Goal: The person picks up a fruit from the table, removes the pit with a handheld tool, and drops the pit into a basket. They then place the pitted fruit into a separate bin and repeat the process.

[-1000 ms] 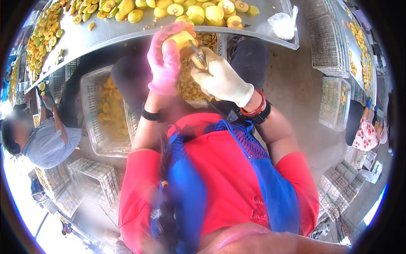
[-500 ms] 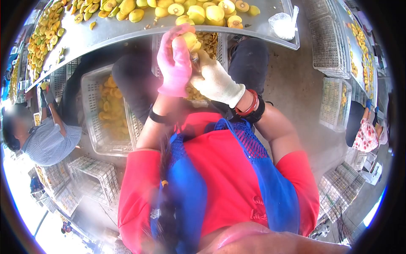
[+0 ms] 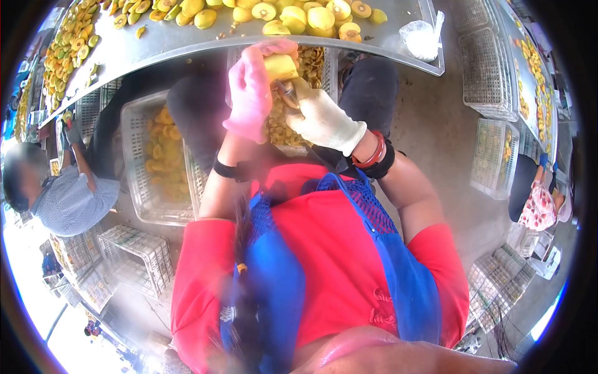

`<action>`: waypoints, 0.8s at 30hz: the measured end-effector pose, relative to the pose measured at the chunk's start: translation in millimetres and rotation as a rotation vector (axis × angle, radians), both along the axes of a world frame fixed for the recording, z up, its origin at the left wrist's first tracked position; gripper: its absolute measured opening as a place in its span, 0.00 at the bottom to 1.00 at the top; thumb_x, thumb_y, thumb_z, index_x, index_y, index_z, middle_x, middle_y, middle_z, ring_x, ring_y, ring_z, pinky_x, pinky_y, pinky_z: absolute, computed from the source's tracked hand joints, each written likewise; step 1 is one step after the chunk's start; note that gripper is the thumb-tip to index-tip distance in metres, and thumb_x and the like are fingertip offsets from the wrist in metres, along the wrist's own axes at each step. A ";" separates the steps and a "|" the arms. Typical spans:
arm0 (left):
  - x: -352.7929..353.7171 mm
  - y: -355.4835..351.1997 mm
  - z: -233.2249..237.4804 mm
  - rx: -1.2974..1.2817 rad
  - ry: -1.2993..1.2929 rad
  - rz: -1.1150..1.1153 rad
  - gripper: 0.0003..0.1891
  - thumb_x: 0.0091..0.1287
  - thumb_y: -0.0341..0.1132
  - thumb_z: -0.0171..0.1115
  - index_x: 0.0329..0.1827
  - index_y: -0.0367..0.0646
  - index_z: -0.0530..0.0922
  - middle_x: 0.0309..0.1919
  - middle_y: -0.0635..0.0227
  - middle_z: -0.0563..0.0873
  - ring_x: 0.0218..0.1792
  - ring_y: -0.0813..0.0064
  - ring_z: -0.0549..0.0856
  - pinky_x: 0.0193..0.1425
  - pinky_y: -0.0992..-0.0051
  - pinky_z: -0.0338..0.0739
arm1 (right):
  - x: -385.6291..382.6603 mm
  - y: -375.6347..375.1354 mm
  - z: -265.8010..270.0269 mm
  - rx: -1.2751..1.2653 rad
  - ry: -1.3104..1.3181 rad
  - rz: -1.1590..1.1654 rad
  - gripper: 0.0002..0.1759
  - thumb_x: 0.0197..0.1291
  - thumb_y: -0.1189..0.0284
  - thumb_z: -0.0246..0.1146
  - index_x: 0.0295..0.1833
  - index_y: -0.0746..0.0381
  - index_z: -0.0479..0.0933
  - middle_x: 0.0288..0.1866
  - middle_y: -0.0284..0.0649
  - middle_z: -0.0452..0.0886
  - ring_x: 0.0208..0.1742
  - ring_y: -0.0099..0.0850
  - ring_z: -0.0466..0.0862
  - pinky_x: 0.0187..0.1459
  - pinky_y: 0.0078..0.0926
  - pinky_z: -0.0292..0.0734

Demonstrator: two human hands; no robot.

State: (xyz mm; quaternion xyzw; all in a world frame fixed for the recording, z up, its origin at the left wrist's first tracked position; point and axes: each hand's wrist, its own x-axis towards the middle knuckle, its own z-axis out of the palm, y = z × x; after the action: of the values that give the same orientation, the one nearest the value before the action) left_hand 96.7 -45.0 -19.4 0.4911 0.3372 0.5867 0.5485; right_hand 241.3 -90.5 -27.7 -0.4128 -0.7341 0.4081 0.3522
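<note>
We could slide a hand along the bare gray strip of the desk (image 3: 187,38), in front of the fruit pile (image 3: 305,19). A few small bits lie on that strip. The pile gets in the way farther back, and a plastic bag (image 3: 420,40) fills the desk's right corner. Our left hand (image 3: 249,93) with a fruit (image 3: 281,67) and our right hand (image 3: 325,115) with a tool (image 3: 287,95) block the middle of the low crate (image 3: 330,70). Our legs (image 3: 369,100) hem it in. To our right, bare floor (image 3: 430,124) gives room up to the stacked crates (image 3: 486,68).
</note>
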 end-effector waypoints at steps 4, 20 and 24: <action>4.5 -6.8 12.5 -0.090 -0.030 0.149 0.40 0.80 0.60 0.33 0.40 0.30 0.85 0.33 0.58 0.89 0.34 0.68 0.88 0.45 0.72 0.82 | -3.9 1.3 27.2 -0.232 0.118 0.113 0.26 0.62 0.78 0.59 0.66 0.67 0.64 0.37 0.55 0.81 0.32 0.51 0.84 0.35 0.41 0.78; 0.3 1.1 5.2 -0.019 0.033 0.103 0.37 0.80 0.57 0.33 0.41 0.31 0.84 0.36 0.59 0.90 0.37 0.71 0.87 0.47 0.73 0.82 | -8.6 7.6 -10.1 0.100 0.003 0.079 0.23 0.66 0.74 0.59 0.64 0.64 0.64 0.36 0.42 0.80 0.32 0.33 0.84 0.34 0.33 0.80; -17.6 6.0 -6.9 0.139 0.252 -0.078 0.38 0.81 0.56 0.30 0.42 0.33 0.86 0.40 0.58 0.90 0.43 0.71 0.88 0.53 0.72 0.82 | -8.0 2.5 35.0 -0.829 0.307 0.191 0.19 0.68 0.75 0.57 0.62 0.59 0.63 0.28 0.28 0.69 0.13 0.17 0.67 0.12 0.16 0.61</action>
State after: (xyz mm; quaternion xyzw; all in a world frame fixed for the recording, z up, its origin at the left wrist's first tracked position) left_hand 79.1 -38.9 -26.3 0.6103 0.3426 0.5207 0.4889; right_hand 233.3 -88.0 7.3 -0.3841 -0.4828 0.7549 0.2223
